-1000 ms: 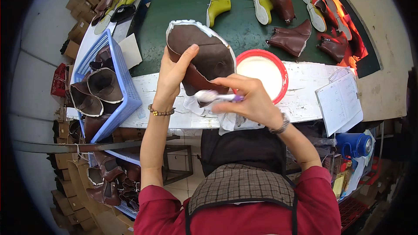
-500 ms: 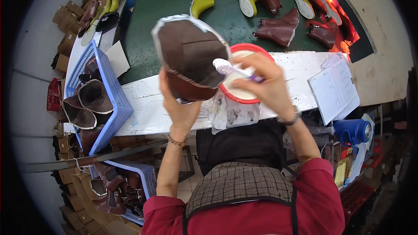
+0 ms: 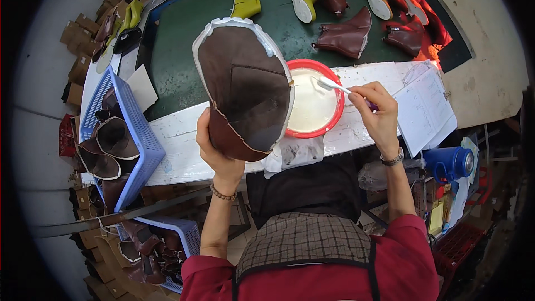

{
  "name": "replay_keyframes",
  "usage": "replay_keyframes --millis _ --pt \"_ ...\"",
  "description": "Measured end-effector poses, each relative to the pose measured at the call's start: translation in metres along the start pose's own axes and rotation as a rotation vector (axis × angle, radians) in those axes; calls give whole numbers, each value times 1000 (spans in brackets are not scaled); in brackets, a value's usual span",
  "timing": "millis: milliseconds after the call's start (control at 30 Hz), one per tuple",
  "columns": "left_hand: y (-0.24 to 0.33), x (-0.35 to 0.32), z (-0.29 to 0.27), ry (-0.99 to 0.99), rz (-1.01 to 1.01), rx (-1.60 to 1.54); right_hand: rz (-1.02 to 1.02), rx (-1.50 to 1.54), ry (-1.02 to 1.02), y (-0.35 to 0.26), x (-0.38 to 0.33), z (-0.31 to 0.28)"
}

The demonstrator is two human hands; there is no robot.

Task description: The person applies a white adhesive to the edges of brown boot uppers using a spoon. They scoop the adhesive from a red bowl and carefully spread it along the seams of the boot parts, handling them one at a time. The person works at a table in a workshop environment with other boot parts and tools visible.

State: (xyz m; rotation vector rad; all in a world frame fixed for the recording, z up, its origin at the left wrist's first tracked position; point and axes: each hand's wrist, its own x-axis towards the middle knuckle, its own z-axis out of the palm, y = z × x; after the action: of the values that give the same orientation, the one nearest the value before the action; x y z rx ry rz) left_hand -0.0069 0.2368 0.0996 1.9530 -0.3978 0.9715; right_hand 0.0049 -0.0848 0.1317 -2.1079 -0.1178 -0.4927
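Note:
A brown leather boot upper [image 3: 245, 86] is held up by my left hand [image 3: 218, 147], its dark lining turned toward me. White glue-like paste coats part of its far rim. My left fingers wrap round its lower left side. My right hand [image 3: 380, 112] pinches a toothbrush [image 3: 336, 85] with a white head and a purple part on the handle. The brush head is over the right side of a red-rimmed tub [image 3: 339, 112] of creamy white liquid [image 3: 312, 103]; I cannot tell whether it touches the liquid.
Blue plastic baskets [image 3: 146, 136] with more boot uppers [image 3: 118, 137] stand at the left. Yellow-green shoe forms [image 3: 246, 7] and brown uppers [image 3: 346, 32] lie on the green surface [image 3: 184, 39]. Papers [image 3: 426, 106] and a blue jug [image 3: 448, 163] are at the right.
My right hand has moved right, taking the toothbrush from the boot upper's edge to over the tub. The upper has come slightly nearer and tilted more upright in my left hand.

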Motion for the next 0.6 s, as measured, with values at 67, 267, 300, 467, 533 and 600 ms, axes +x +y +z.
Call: replay_keyframes --millis 67,267,300,467,533,600 --pt "2 -2 4 -12 1 -37 -73 167 -10 -16 1 4" --pt "11 -13 0 -27 4 -128 -156 74 45 -7 33 6" --pt "12 -14 -1 -31 6 -120 -197 63 71 -6 42 7" --pt "18 -1 9 90 61 -181 -295 114 98 -19 51 8" --pt "21 9 17 146 62 -178 -326 121 120 -27 33 12" --pt "18 15 23 196 94 -179 -327 128 108 -33 15 15"
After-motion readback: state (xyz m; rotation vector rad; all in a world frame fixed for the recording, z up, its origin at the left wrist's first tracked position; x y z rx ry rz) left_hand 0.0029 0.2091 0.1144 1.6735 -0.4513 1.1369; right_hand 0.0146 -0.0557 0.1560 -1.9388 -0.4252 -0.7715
